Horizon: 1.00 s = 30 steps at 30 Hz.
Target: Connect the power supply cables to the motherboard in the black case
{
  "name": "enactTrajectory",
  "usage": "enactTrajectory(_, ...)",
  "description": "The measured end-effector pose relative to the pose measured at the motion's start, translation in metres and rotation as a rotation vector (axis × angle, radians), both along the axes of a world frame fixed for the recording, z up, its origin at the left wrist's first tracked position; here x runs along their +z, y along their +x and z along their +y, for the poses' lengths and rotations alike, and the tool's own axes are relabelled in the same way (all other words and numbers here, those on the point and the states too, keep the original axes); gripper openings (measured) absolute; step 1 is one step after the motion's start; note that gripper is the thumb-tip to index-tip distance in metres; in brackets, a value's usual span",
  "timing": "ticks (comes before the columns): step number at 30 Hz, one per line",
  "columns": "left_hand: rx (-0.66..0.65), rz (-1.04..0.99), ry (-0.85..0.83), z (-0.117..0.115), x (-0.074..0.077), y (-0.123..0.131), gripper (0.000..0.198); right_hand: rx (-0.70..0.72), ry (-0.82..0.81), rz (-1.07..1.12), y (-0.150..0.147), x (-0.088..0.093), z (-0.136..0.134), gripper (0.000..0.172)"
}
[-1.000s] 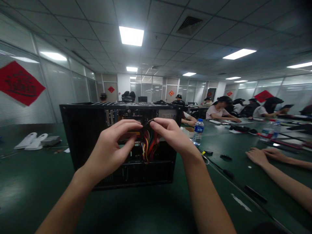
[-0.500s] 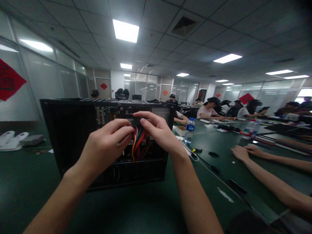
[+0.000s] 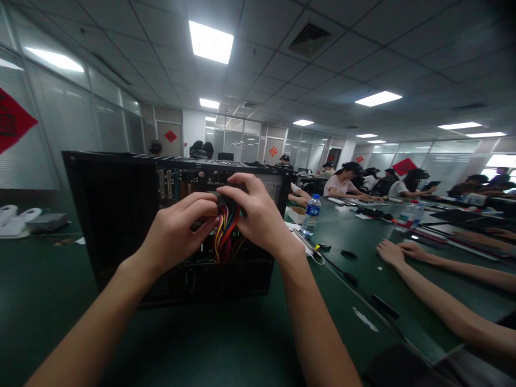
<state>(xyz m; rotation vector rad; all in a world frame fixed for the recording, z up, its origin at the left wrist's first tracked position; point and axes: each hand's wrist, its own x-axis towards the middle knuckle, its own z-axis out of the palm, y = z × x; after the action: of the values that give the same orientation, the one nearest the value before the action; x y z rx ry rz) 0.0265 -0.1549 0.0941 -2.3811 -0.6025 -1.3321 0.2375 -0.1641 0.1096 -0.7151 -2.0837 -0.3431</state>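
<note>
While both hands are raised in front of the open computer case (image 3: 116, 215), they meet on a small black plug (image 3: 223, 200) at the end of a bundle of coloured wires (image 3: 226, 236). The left hand (image 3: 177, 231) comes in from the left with thumb and forefinger pinched on the near side of the plug. The right hand (image 3: 258, 215) has its fingers (image 3: 242, 183) curled over the plug's top and far side, so both hands are grasping it. The red, yellow and orange wires hang down from the plug and run back into the lower part of the case.

Judging by how things lie, the work is at an early or middle point. The case stands upright on the green tabletop (image 3: 226, 344) with its side off and its boards showing. The plug is held in the air just before the opening, and I cannot see it seated in any socket. Whether it has just come free or is about to go in, the picture does not tell.

To the right, a water bottle (image 3: 310, 215) stands just beyond the case, and small black parts (image 3: 349, 252) lie scattered near it. A co-worker's hands (image 3: 393, 251) rest flat on the tabletop, well apart from the case.
</note>
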Motion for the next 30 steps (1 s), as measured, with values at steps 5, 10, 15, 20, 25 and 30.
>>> enactTrajectory(5, -0.007, 0.020, -0.089, 0.003, -0.002, -0.001, 0.012, -0.134, 0.094, -0.100, -0.007, -0.005, 0.009, 0.046)
enactTrajectory(10, 0.053, 0.076, -0.110, 0.013, -0.006, -0.006, 0.019, -0.289, -0.057, -0.188, -0.015, -0.014, 0.016, 0.044)
enactTrajectory(15, 0.087, 0.107, -0.138, 0.031, -0.014, -0.013, 0.022, -0.451, -0.228, -0.236, -0.034, -0.021, 0.015, 0.032)
enactTrajectory(20, 0.187, 0.104, -0.236, 0.052, -0.024, -0.019, 0.025, -0.509, -0.308, -0.258, -0.049, -0.035, 0.024, 0.038)
enactTrajectory(25, 0.362, 0.175, -0.384, 0.072, -0.039, -0.023, 0.029, -0.609, -0.350, -0.317, -0.054, -0.063, 0.052, 0.034)
enactTrajectory(30, 0.533, 0.333, -0.501, 0.092, -0.061, -0.026, 0.031, -0.565, -0.497, -0.403, -0.050, -0.087, 0.081, 0.031)
